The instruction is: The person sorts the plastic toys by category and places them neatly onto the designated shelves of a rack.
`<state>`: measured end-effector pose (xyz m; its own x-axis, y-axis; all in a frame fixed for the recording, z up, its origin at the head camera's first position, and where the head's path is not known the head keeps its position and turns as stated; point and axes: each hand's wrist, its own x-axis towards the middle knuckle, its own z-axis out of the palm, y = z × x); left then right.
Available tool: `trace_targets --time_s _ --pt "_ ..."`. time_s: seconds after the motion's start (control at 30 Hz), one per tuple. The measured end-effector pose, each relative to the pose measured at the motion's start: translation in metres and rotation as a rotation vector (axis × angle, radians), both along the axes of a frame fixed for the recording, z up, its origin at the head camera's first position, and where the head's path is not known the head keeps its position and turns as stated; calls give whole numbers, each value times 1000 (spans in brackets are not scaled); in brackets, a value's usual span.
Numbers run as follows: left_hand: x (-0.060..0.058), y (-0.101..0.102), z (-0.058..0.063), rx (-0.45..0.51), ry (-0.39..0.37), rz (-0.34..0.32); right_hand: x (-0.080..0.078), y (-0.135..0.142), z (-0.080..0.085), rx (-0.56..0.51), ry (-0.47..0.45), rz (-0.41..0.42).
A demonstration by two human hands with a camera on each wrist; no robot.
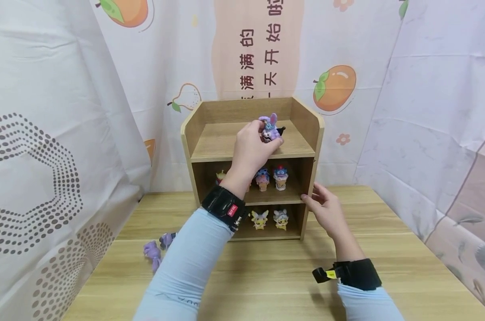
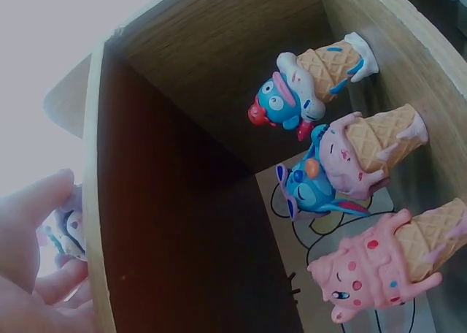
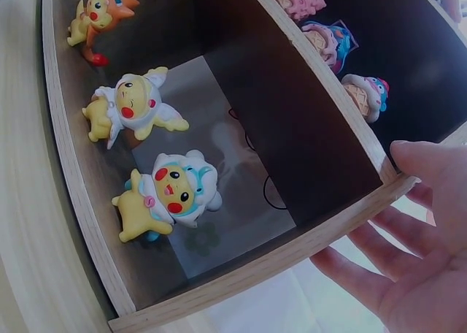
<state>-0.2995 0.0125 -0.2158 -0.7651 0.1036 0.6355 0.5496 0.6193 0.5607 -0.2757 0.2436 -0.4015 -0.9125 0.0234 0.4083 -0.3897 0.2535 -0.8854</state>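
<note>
My left hand (image 1: pixel 251 145) pinches a small purple figurine (image 1: pixel 271 134) with rabbit-like ears between thumb and fingers, over the top tier of a wooden shelf (image 1: pixel 316 133). In the left wrist view, the figurine (image 2: pixel 75 227) shows at the top board's edge, partly covered by the fingers. At the shelf's right side, my right hand (image 1: pixel 326 209) holds the side panel, thumb at the front edge and fingers along the outer face. On the middle tier stand ice-cream-cone figurines, among them a blue one with a red top (image 2: pixel 277 103), a blue-eared one (image 2: pixel 310 183) and a pink one (image 2: pixel 357 274).
Yellow figurines in costumes, such as one in a white hood (image 3: pixel 171 194) and one with an orange top (image 3: pixel 102 15), stand on the bottom tier. Two purple figurines (image 1: pixel 152 254) lie left on the wooden table (image 1: pixel 266 281). A printed curtain (image 1: pixel 178 53) hangs behind.
</note>
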Motion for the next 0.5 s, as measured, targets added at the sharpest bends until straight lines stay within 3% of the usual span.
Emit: trace_targets --time_s 0.27,0.5 --pt "0 -2 4 -82 -37 -7 -1 0 1 3 16 -3" --pt "-3 -5 4 -63 -76 -67 -1 0 -1 3 10 -6"
